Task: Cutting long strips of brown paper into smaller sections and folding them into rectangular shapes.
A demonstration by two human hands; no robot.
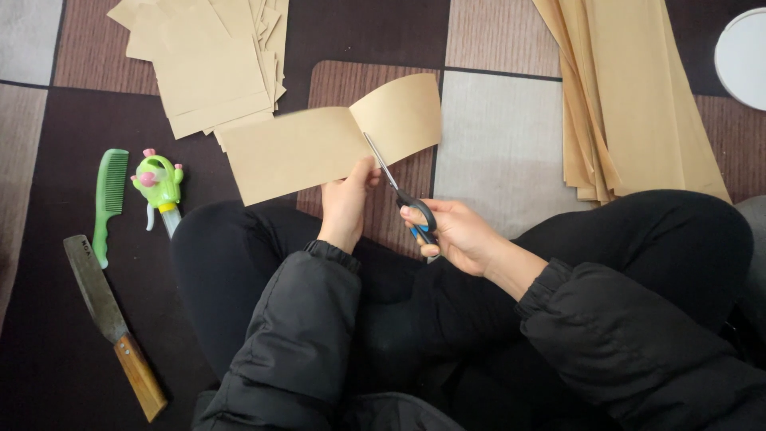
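My left hand pinches the lower edge of a long brown paper strip, holding it up over my lap. My right hand grips scissors with blue and black handles. Their blades reach up into the paper just right of my left thumb. The part of the strip to the right of the blades curls upward. Both arms wear black padded sleeves, and my crossed legs are in black.
A pile of cut brown paper pieces lies at top left, and a stack of long brown sheets at top right. On the patterned carpet at left lie a green comb, a green cactus-shaped toy and a wooden-handled knife. A white round object shows at the top right edge.
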